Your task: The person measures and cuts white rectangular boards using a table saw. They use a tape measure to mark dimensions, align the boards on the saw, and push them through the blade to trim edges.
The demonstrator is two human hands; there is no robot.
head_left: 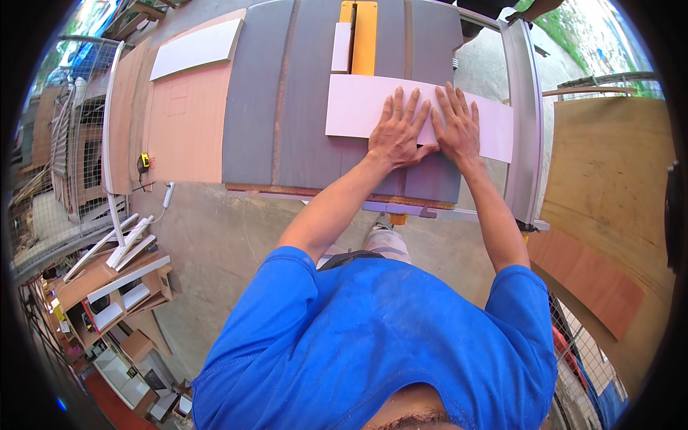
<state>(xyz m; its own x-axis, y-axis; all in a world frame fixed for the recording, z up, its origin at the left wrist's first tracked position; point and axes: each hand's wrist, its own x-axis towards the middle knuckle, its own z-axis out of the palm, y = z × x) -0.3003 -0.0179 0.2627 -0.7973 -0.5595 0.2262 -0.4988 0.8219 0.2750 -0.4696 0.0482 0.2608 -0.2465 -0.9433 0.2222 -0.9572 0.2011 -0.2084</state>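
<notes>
My left hand (398, 132) lies flat on a white board (349, 107), fingers stretched forward and a little apart. Beside it, my right hand (459, 132) presses flat on the right part of the white surface, its fingers also extended. Because my hands cover the middle, I cannot tell whether this is one board or two meeting pieces. It rests on the grey table saw top (251, 107), just in front of the orange insert plate (365, 43) with its dark slot. A narrow white strip (341, 49) lies along the slot's left side. The board's right end reaches the metal fence (521, 122).
A wooden side table (188, 136) on the left holds a white panel (197, 49) and a yellow-black tape measure (143, 163). Large plywood sheets (609, 158) stand at the right. White offcuts (132, 244) and a cabinet (115, 287) are at lower left. Dark shapes show beyond the saw.
</notes>
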